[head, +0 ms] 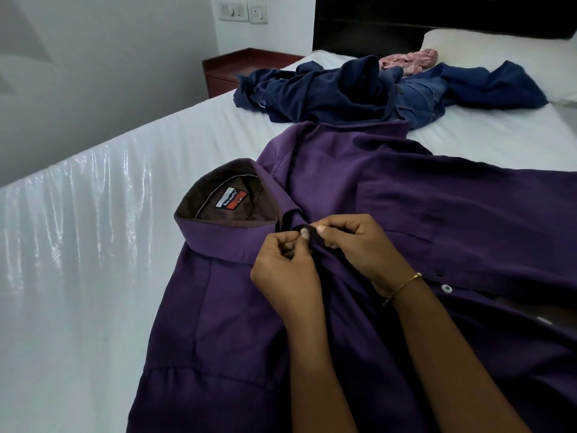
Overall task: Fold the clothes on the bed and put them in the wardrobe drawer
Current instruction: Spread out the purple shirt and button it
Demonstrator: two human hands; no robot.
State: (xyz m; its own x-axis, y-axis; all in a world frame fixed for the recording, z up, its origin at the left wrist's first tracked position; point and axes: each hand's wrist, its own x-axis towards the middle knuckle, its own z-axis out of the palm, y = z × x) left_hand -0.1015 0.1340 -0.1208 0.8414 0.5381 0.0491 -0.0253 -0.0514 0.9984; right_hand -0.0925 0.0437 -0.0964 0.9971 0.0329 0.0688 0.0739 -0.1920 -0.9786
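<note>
While purple shirt (390, 189) lies flat on bed (78, 245), left hand (285, 267) and right hand (352, 242) pinch its placket below the collar.

Up and to the left of the pinching hands, a label (231, 199) inside the purple shirt's (406, 198) collar reads "Ben Harley"; its smaller print beside that is too blurred.

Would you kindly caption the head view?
Both hands, left and right, pinch the purple cotton shirt placket below its collar.
</note>
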